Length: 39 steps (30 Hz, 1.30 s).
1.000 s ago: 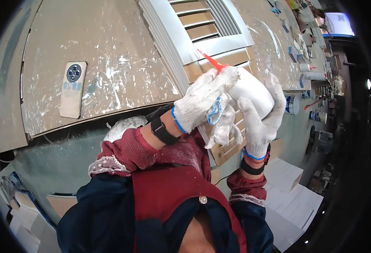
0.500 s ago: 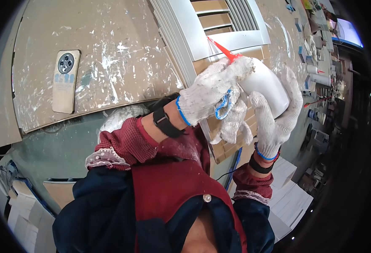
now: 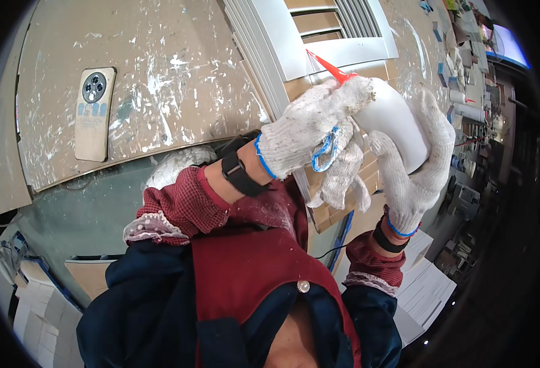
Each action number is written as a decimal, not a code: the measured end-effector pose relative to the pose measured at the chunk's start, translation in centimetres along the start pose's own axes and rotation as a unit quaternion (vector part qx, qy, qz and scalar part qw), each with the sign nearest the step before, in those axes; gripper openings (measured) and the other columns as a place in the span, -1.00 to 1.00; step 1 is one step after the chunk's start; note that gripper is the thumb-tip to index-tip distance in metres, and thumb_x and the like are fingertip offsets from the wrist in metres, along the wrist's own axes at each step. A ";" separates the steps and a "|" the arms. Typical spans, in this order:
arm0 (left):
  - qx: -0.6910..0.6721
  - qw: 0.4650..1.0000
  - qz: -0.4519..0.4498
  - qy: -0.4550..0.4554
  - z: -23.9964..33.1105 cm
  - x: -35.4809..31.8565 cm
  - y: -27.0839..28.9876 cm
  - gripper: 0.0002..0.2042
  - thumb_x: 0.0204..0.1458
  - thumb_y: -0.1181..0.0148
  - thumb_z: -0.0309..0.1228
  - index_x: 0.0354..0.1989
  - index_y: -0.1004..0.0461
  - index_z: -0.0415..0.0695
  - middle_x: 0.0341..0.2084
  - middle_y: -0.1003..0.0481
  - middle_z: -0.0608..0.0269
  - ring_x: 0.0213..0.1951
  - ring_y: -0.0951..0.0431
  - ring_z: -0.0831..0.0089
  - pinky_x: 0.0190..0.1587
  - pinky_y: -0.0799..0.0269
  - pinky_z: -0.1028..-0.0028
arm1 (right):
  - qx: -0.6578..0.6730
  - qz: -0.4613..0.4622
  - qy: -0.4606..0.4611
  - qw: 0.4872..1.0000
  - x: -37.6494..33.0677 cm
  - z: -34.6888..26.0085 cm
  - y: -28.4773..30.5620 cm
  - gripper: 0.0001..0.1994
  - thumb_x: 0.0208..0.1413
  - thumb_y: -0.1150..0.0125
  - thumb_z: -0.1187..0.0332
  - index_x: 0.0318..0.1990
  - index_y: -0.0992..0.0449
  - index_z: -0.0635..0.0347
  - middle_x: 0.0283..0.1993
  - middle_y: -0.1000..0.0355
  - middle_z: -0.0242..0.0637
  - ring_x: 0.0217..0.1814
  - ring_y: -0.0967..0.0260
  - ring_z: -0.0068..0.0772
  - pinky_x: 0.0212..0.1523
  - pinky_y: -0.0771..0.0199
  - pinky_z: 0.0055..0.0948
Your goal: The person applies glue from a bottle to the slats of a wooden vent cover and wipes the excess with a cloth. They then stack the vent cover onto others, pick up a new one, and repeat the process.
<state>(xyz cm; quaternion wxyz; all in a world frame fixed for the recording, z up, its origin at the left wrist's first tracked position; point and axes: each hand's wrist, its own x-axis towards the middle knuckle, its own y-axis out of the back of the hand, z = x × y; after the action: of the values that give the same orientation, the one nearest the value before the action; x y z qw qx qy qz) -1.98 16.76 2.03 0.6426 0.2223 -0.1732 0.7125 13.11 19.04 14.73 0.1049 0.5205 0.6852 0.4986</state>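
Observation:
Between my gloved hands is a white squeeze bottle [image 3: 395,119] with a red pointed nozzle [image 3: 328,66], tilted toward the upper left. My left hand [image 3: 303,126], in a white knit glove, is closed round its neck end. What looks like a loose white glove [image 3: 342,178] with a blue-edged cuff hangs from that hand. At the bottle's base, my right hand [image 3: 420,168] wraps its palm and fingers round the lower body. The nozzle tip lies over the near edge of a white louvred panel frame [image 3: 352,52]; whether it touches cannot be made out.
To the left, a phone [image 3: 95,116] lies face down on the paint-spattered worktable [image 3: 184,67]. White strips [image 3: 251,55] lie stacked alongside the panel. Brown cardboard [image 3: 325,218] shows beneath my hands. Paper stacks [image 3: 426,300] stand at lower right, and cluttered benches run along the far right.
My right hand has shifted a little right and outward with the bottle's base. The nozzle tip has moved slightly up and right against the panel frame. My left hand keeps its grip.

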 end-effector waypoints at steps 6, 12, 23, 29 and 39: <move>0.056 0.995 0.018 -0.075 0.3 0.2 -0.4 -0.36 -0.02 -0.14 -0.68 0.32 -0.19 -0.15 0.03 -0.43 0.05 -0.12 -0.53 0.29 -0.08 -0.48 0.49 | -0.022 -0.034 0.015 0.999 -0.4 -0.5 1.0 -0.31 -0.14 -0.47 0.47 0.21 -0.31 0.27 0.13 -0.29 -0.14 0.12 -0.37 -0.22 0.07 -0.47 -0.31; 0.046 0.999 -0.016 -0.016 1.1 -0.8 -1.0 -0.39 0.00 -0.17 -0.63 0.29 -0.21 -0.15 -0.12 -0.46 0.15 -0.20 -0.52 0.38 -0.18 -0.49 0.50 | -0.041 -0.045 0.012 0.998 -1.1 -1.0 2.2 -0.31 -0.16 -0.48 0.45 0.20 -0.34 0.30 0.12 -0.30 -0.12 0.11 -0.38 -0.20 0.05 -0.47 -0.30; -0.485 0.781 0.000 0.394 3.7 0.2 -0.9 -0.62 0.24 -0.06 -0.18 0.07 -0.37 -0.22 -0.25 -0.43 0.38 -0.34 -0.46 0.64 -0.34 -0.40 0.66 | -0.035 -0.024 -0.008 0.999 -3.2 -0.2 1.6 -0.26 -0.19 -0.51 0.41 0.22 -0.32 0.31 0.08 -0.29 -0.12 0.08 -0.35 -0.22 0.02 -0.46 -0.29; -0.214 0.948 -0.056 0.229 2.8 -0.9 -0.6 -0.65 0.26 -0.02 -0.29 0.11 -0.35 -0.25 -0.15 -0.45 0.23 -0.19 -0.47 0.49 -0.14 -0.43 0.53 | -0.002 -0.006 -0.027 1.000 -3.3 0.1 1.0 -0.25 -0.28 -0.57 0.40 0.19 -0.38 0.27 0.12 -0.34 -0.07 0.15 -0.30 -0.15 0.14 -0.34 -0.27; -0.063 0.984 -0.116 0.118 2.5 -1.2 -1.1 -0.59 0.06 -0.10 -0.49 0.12 -0.33 -0.21 -0.07 -0.42 0.01 -0.11 -0.47 0.13 -0.05 -0.43 0.36 | -0.044 -0.039 0.003 0.998 -3.6 -0.5 2.3 -0.29 -0.20 -0.52 0.34 0.19 -0.38 0.27 0.10 -0.32 -0.09 0.10 -0.32 -0.20 0.08 -0.38 -0.26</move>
<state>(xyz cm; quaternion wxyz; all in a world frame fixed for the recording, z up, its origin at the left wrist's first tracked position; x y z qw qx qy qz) -0.56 14.52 3.46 0.7496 0.1146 -0.1141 0.6419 15.75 15.73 15.45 0.1455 0.4866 0.6826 0.5254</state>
